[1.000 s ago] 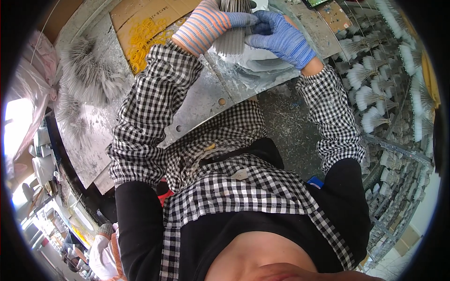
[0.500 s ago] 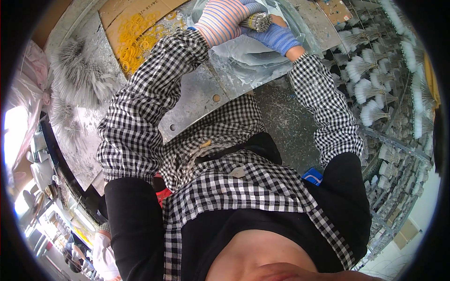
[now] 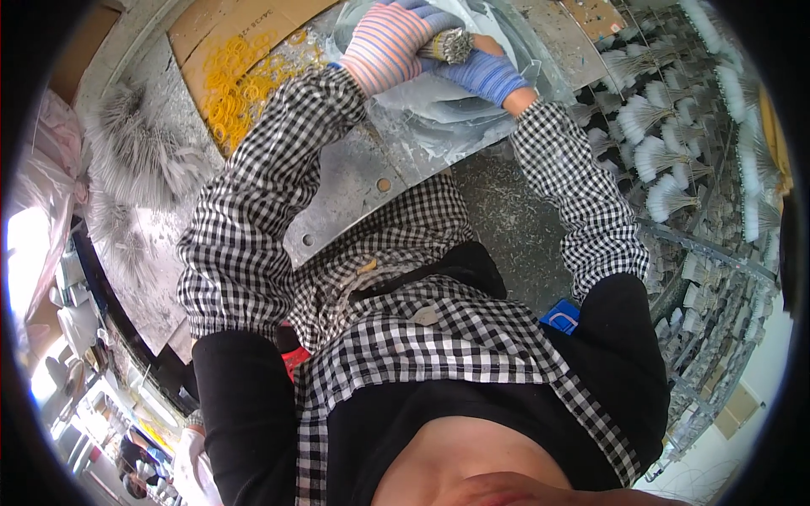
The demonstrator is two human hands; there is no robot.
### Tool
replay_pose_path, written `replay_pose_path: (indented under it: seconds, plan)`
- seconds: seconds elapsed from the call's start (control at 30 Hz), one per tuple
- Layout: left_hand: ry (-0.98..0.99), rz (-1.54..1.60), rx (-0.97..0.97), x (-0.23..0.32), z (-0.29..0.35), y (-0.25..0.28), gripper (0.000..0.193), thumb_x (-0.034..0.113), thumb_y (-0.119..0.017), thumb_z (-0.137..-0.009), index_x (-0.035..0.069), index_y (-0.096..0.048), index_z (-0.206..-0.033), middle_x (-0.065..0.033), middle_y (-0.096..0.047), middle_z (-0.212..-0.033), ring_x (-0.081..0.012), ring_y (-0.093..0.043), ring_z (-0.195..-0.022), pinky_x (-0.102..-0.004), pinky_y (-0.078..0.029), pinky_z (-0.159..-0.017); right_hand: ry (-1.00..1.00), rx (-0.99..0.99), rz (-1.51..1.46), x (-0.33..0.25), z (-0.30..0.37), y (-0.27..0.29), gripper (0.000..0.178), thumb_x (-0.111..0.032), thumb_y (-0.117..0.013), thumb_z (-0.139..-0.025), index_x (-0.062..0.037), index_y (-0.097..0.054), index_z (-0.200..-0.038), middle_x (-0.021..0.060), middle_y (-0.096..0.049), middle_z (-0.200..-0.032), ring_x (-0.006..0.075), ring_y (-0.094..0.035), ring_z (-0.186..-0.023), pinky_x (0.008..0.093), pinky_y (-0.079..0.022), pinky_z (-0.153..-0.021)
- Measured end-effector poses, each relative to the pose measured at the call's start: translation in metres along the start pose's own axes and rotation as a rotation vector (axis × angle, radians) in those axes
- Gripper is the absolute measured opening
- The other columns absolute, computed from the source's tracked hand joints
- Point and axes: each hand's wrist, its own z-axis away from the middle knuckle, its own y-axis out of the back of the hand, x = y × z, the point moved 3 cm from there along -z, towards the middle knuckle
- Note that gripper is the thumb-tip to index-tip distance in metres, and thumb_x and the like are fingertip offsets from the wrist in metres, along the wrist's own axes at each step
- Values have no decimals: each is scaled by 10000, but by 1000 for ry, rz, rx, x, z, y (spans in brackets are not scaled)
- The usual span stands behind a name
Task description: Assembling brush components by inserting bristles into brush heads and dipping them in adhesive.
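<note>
Between my two hands, over the far part of the table, is a tight bundle of thin wires, its grey cut ends turned toward the right. My left hand, in a pink-and-blue striped glove, is closed around the bundle's left side. My right hand, in a blue glove with bare fingertips, is wrapped against it from below and the right. Their far fingers are partly hidden. Under both hands lies a sheet smeared with whitish-grey paste.
Many yellow rubber bands lie on cardboard at the far left. Loose grey wire bundles spread over the metal table. On the right, a rack carries rows of white-tipped, fan-shaped bundles. A person is at lower left.
Both hands and the bundle have shifted slightly left, and the bundle's cut ends are tilted a little differently. The whole view has moved slightly too.
</note>
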Motion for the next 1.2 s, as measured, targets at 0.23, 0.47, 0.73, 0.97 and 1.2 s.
replay_pose_path:
  seconds: [0.23,0.47,0.73,0.97,1.2]
  plan:
    - [193,-18,60,-14,7,-15,504,272,-845,-714,89,-665,-1148,-132,-716,-999,-348,-680,-927,-437,-544,-849,-86,-66,47,-21,4,16,448,-463,-750,-809,-99,-739,-1071,129,-750,-970,310,-709,-927,387,-549,-871]
    - [277,108,12,3,-7,16,430,238,-797,-660,103,-663,-1046,-141,-665,-994,-357,-620,-996,-461,-501,-858,-31,67,16,-8,2,17,401,-427,-752,-819,-74,-754,-1011,129,-752,-902,286,-722,-854,374,-565,-834]
    - [-60,-121,-92,7,-3,12,505,259,-800,-634,161,-644,-1104,-38,-665,-995,-280,-613,-1010,-455,-470,-833,-25,55,-3,6,-1,3,416,-432,-756,-838,-61,-734,-1025,151,-744,-909,309,-716,-851,390,-567,-832]
    - [-42,-121,-153,4,-1,3,512,283,-811,-661,168,-643,-1131,-37,-667,-1025,-282,-606,-1032,-445,-472,-902,-51,37,-14,15,-2,-7,424,-425,-781,-822,-63,-731,-1038,153,-745,-940,306,-715,-879,393,-565,-845]
    - [-94,-68,-142,6,-4,1,517,258,-816,-661,139,-635,-1131,-70,-664,-1082,-304,-604,-1056,-444,-463,-943,-68,30,10,14,4,-4,441,-435,-767,-820,-54,-723,-1036,168,-737,-956,324,-707,-898,401,-554,-848]
